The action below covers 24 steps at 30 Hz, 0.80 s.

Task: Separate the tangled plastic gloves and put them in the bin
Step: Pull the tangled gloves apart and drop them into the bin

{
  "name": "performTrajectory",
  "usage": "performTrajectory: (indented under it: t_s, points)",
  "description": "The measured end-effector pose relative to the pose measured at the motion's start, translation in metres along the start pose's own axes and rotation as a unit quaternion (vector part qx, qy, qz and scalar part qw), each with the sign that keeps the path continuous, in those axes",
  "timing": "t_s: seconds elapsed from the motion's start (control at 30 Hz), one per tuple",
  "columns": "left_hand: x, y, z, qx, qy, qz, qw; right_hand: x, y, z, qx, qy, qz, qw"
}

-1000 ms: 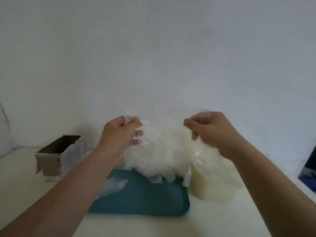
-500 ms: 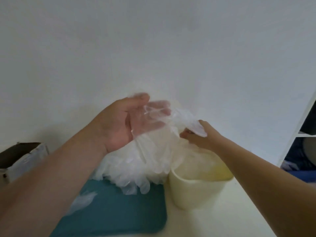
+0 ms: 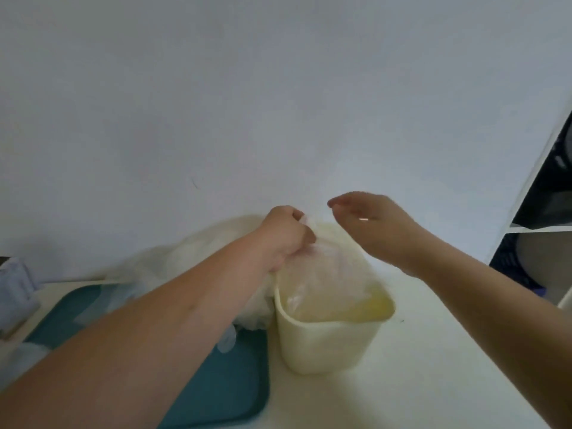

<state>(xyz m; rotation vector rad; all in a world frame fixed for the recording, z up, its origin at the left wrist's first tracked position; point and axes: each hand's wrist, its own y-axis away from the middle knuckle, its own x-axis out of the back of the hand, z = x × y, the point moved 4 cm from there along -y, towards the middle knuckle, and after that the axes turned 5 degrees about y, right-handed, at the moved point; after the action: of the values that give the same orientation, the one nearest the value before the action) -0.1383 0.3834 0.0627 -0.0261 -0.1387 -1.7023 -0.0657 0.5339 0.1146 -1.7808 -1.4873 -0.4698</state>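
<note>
Your left hand point(image 3: 283, 236) clutches a thin clear plastic glove point(image 3: 322, 274), which hangs into the cream plastic bin point(image 3: 325, 345) just off the right edge of the teal tray point(image 3: 238, 382). Your right hand point(image 3: 371, 224) hovers above the bin, fingers loose, apparently empty. The tangled white glove heap point(image 3: 192, 258) sits at the tray's far edge.

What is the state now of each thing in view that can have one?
left hand, grips a plastic glove
right hand, open, holds nothing
plastic glove, hangs into the bin
bin, upright, open top, gloves inside
glove pile, tangled, lies on the tray
tray, flat on the table
</note>
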Motion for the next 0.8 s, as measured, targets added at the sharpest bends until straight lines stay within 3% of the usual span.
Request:
performTrajectory:
  t_s: [0.07, 0.13, 0.3, 0.43, 0.5, 0.63, 0.8]
  points:
    - [0.000, -0.004, 0.000, -0.006, 0.007, 0.012, 1.000, -0.030, 0.014, -0.010, -0.017, 0.059, -0.144, 0.988]
    - [0.012, -0.001, 0.001, -0.022, -0.007, 0.041, 0.999, -0.054, 0.021, -0.015, -0.032, 0.105, -0.231, 0.967]
    - [0.059, 0.029, 0.000, -0.099, -0.017, 0.121, 0.988, -0.090, 0.012, -0.004, -0.038, 0.242, -0.297, 0.923]
    - [0.082, 0.060, -0.003, -0.118, -0.030, 0.108, 0.987, -0.113, 0.016, 0.007, -0.059, 0.336, -0.371, 0.864]
    - [0.093, 0.078, -0.007, -0.124, -0.040, 0.096, 0.987, -0.110, 0.017, 0.000, -0.057, 0.351, -0.364, 0.861]
    - [0.121, 0.112, -0.027, -0.146, -0.092, 0.108, 0.979, -0.080, 0.022, -0.027, -0.118, 0.193, -0.287, 0.931]
    - [0.163, 0.138, -0.056, -0.125, -0.082, 0.140, 0.979, -0.089, 0.039, -0.092, 0.032, 0.149, -0.102, 0.983]
